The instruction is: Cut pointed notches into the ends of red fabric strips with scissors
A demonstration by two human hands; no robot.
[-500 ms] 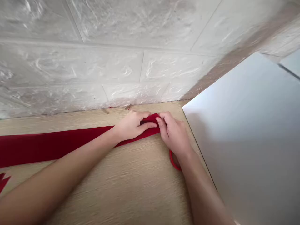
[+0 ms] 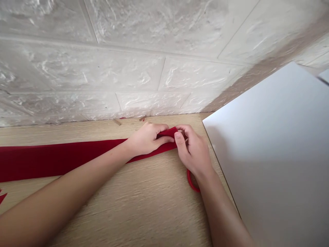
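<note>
A long red fabric strip lies across the wooden table from the left edge to the middle. My left hand presses and pinches the strip's right end, fingers curled over it. My right hand meets it from the right, thumb and fingers closed on the same red end. A thin red loop lies on the table partly under my right wrist.
A white textured brick-pattern wall rises right behind the table. A large white board stands at the right, its edge next to my right hand. A small red scrap shows at the far left edge.
Both hands stay on the strip's end; my right thumb has shifted slightly over the fabric. The view has drifted a little.
</note>
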